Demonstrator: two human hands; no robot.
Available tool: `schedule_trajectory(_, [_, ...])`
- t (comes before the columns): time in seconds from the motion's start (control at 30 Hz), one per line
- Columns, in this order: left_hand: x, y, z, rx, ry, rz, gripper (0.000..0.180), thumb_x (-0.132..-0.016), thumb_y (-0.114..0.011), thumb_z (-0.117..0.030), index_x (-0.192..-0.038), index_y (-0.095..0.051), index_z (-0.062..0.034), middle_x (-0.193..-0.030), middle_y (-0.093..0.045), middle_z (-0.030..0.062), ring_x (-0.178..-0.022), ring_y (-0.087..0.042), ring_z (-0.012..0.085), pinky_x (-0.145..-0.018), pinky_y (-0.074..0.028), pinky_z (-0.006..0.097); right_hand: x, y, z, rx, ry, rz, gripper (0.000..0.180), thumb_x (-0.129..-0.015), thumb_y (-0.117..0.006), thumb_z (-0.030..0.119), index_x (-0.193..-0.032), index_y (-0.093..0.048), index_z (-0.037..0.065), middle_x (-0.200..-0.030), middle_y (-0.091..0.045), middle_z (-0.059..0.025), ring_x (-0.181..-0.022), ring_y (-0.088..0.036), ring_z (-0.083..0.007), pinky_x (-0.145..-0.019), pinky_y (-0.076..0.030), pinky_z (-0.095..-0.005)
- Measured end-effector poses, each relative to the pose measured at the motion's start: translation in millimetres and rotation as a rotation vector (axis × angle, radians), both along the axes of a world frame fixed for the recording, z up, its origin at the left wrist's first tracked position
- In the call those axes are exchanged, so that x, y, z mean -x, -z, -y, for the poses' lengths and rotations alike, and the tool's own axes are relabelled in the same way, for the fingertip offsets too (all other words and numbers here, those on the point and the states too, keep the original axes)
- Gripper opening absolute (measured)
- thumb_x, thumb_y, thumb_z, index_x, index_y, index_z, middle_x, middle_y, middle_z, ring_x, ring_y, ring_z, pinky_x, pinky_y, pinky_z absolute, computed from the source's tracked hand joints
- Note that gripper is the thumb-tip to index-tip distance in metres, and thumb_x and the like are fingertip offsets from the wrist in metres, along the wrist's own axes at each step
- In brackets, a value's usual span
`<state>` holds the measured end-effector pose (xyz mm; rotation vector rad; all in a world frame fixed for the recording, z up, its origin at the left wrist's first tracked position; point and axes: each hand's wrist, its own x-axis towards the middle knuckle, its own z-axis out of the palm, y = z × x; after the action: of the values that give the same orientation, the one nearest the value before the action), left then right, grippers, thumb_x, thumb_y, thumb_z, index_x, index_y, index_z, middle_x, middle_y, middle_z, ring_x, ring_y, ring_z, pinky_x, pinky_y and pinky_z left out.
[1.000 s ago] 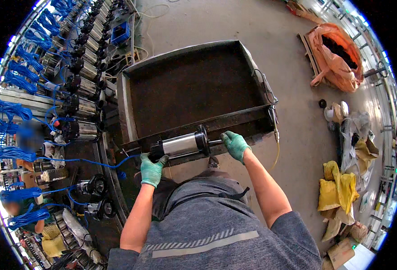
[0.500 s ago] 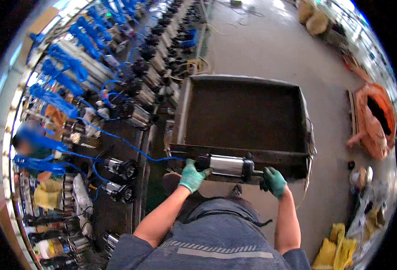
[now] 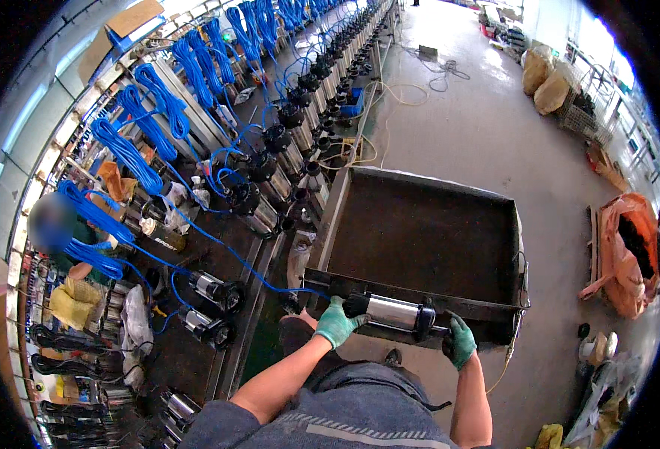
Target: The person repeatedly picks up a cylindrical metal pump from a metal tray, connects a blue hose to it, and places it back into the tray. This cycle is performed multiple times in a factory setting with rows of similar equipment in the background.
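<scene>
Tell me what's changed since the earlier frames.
The head view has tilted up and swung left, so the metal tray and steel-cased motor now sit lower and farther right in it. No new hold or release shows: the left hand still holds the motor's left end, and the right hand stays at its shaft end.

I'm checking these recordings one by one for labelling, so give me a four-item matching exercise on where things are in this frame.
Things
1. Green-gloved left hand
2. Green-gloved right hand
3. Crumpled orange sack
4. Shallow, rectangular, dark metal tray

Places
A. Far right, with its mouth open
B. At the right end of the shiny silver metal cylinder with black end pieces, by its thin shaft
C. Just beyond the cylinder, seen from the wearer
D. At the cylinder's left end

Pairs: 1-D, 2-B, 3-A, 4-C
</scene>
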<state>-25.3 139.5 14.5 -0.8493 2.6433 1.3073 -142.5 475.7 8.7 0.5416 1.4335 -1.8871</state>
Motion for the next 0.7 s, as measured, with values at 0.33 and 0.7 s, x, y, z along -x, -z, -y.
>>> schedule_trajectory(0.33, [0, 6, 1, -0.013, 0.005, -0.065, 0.076, -0.075, -0.093, -0.04, -0.12, -0.049, 0.003, -0.109, -0.072, 0.0219, -0.103, -0.07, 0.0372, -0.092, -0.054, 0.043, 26, 27, 2, -0.63, -0.513, -0.051, 0.058, -0.108, -0.042, 0.055, -0.092, -0.068, 0.006, -0.059, -0.057, -0.0084, -0.043, -0.053, -0.0247, -0.041, -0.045, -0.0392])
schedule_trajectory(0.7, [-4, 15, 8, 0.018, 0.018, -0.011, 0.079, -0.077, -0.09, -0.048, -0.121, -0.048, 0.0021, -0.11, -0.07, 0.0244, -0.103, -0.069, 0.0404, -0.091, -0.054, 0.045, 1, -9, -14, -0.01, -0.176, 0.066, 0.02, -0.105, -0.062, 0.027, -0.109, -0.059, 0.009, -0.078, -0.06, -0.0058, -0.063, -0.058, -0.0203, -0.053, -0.047, -0.0343])
